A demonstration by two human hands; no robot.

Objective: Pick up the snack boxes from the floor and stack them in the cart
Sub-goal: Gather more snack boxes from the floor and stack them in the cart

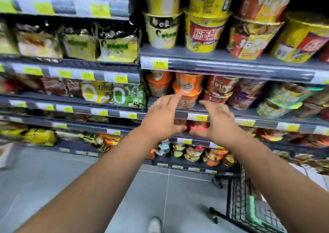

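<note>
Both my arms stretch forward toward a store shelf. My left hand (pixel 162 116) and my right hand (pixel 216 119) are side by side with fingers straight and nothing in them, just in front of an orange noodle cup (pixel 187 92) on the middle shelf. The black wire cart (pixel 249 206) stands at the lower right, partly behind my right forearm. No snack box shows on the grey tiled floor (pixel 53 179). The picture is blurred by motion.
Shelves (pixel 231 66) full of noodle cups and snack bags fill the upper view, with yellow price tags along their edges. A grey shoe (pixel 155 224) shows at the bottom. A cart wheel and frame bar (pixel 212 215) lie on the floor to the cart's left.
</note>
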